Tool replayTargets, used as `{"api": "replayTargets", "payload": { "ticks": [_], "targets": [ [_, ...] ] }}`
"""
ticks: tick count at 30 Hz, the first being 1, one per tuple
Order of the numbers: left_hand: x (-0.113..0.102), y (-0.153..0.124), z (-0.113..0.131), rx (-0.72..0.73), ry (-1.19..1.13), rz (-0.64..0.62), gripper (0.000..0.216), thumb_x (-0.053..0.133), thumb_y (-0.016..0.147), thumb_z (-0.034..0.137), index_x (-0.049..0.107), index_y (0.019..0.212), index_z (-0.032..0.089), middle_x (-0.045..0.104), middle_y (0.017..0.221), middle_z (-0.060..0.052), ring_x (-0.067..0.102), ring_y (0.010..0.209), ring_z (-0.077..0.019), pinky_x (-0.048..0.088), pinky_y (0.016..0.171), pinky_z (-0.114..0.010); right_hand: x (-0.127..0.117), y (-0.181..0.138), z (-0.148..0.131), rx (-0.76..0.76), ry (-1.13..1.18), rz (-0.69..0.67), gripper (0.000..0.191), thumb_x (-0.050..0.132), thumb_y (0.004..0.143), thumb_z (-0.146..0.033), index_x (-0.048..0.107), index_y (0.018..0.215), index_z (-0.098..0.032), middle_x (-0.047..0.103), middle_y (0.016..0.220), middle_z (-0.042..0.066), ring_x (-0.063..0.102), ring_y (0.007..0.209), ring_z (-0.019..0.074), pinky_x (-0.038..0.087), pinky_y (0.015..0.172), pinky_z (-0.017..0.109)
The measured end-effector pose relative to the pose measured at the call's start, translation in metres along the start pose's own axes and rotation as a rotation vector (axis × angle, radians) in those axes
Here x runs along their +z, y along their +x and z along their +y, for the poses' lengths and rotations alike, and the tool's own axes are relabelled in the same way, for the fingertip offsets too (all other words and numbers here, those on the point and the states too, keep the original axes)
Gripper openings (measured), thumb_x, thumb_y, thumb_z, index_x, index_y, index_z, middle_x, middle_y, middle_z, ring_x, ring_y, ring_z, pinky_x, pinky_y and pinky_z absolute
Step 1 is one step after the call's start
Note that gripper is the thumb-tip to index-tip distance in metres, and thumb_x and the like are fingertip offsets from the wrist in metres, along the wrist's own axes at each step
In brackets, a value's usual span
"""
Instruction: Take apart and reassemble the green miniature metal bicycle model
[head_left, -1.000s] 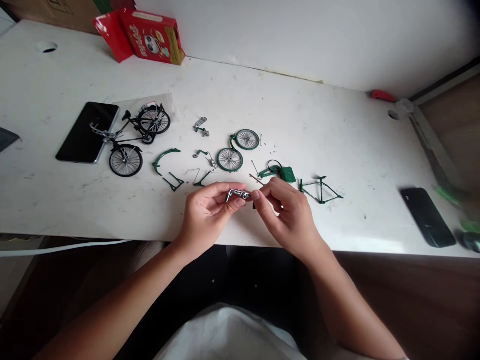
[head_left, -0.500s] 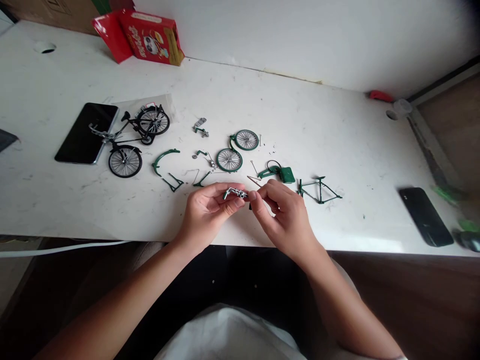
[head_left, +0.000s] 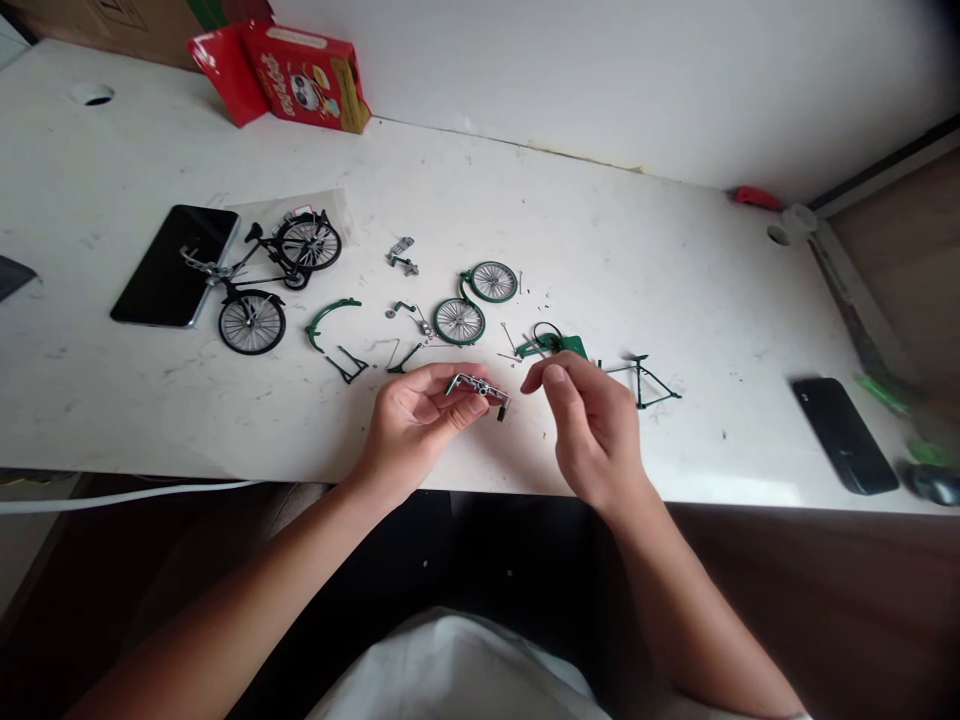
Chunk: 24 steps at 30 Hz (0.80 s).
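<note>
Near the table's front edge, my left hand point(head_left: 416, 425) pinches a miniature bicycle handlebar point(head_left: 474, 384), silver with dark green grips, between thumb and fingers. One grip end hangs free to the right. My right hand point(head_left: 592, 425) is a short way to the right, apart from the handlebar, its fingers curled and its thumb against the index finger; whatever is between them, if anything, is hidden. Behind it lie a green part with a box-like end point(head_left: 574, 346) and a dark green bicycle frame point(head_left: 658, 384), partly covered by this hand. Two small spoked wheels point(head_left: 459, 321) joined by a green fender lie farther back.
A black model bicycle point(head_left: 251, 322) leans over a phone point(head_left: 174, 268) at left. Green fender point(head_left: 330, 312) and fork pieces point(head_left: 349, 366) lie nearer. A red box point(head_left: 307, 80) stands at the back. Another dark phone point(head_left: 846, 435) and a mouse point(head_left: 934, 482) are at right.
My right hand has let go of the handlebar's right end and moved away to the right, uncovering that grip. My left hand keeps its hold in about the same place.
</note>
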<state>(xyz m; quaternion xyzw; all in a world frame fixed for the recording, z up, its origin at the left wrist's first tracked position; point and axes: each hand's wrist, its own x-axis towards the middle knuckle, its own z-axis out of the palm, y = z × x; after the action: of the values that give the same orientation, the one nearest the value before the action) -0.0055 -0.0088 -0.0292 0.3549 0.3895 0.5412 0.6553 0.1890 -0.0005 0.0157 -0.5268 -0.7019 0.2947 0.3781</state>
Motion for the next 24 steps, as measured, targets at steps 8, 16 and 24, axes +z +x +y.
{"api": "replayTargets", "payload": {
  "ticks": [8, 16, 24],
  "targets": [
    [-0.003, 0.001, -0.002, -0.012, -0.013, 0.003, 0.031, 0.095, 0.084, 0.031, 0.08, 0.108, 0.019, 0.084, 0.099, -0.008, 0.082, 0.096, -0.0233, 0.065, 0.094, -0.037, -0.021, 0.007, 0.006, 0.009, 0.152, 0.026, 0.033, 0.053, 0.113, -0.046, 0.069, 0.135, -0.027, 0.058, 0.08, 0.001, 0.055, 0.068, 0.0168, 0.046, 0.062, 0.034],
    [0.0, 0.0, 0.001, -0.006, -0.037, -0.01, 0.029, 0.096, 0.083, 0.028, 0.081, 0.106, 0.017, 0.084, 0.097, -0.007, 0.08, 0.09, -0.0191, 0.063, 0.09, -0.032, -0.024, 0.031, 0.0, -0.302, 0.083, 0.096, 0.034, 0.057, 0.111, -0.05, 0.082, 0.11, -0.027, 0.069, 0.099, 0.008, 0.068, 0.089, 0.0217, 0.056, 0.072, 0.039],
    [0.001, 0.0, 0.003, -0.015, -0.076, -0.037, 0.026, 0.094, 0.085, 0.025, 0.08, 0.105, 0.017, 0.085, 0.095, -0.007, 0.081, 0.09, -0.0185, 0.064, 0.088, -0.03, -0.015, 0.044, -0.003, -0.423, 0.174, 0.229, 0.039, 0.056, 0.111, -0.051, 0.081, 0.09, -0.028, 0.064, 0.084, 0.006, 0.066, 0.077, 0.0206, 0.057, 0.062, 0.037]
  ]
}}
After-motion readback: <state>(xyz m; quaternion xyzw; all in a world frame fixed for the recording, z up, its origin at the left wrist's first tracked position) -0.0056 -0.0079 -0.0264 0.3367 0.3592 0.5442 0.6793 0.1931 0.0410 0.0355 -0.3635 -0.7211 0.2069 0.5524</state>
